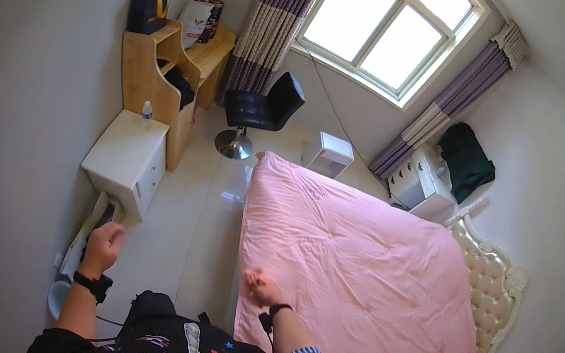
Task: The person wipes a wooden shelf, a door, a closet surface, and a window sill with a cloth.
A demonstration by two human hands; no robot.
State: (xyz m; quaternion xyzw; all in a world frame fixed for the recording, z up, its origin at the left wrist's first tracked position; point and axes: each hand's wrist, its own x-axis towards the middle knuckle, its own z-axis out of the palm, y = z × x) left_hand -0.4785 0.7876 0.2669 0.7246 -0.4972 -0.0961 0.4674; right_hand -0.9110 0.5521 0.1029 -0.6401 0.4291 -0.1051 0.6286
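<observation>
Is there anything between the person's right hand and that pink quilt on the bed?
Nothing visible. The right hand already rests on the near edge of the pink quilt. The left hand is off to the side, closed in a fist above the floor, apart from the bed.

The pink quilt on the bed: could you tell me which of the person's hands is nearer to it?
Right. The right hand rests on the near edge of the pink quilt; the left hand is raised well off to its left, beside the white cabinet.
</observation>
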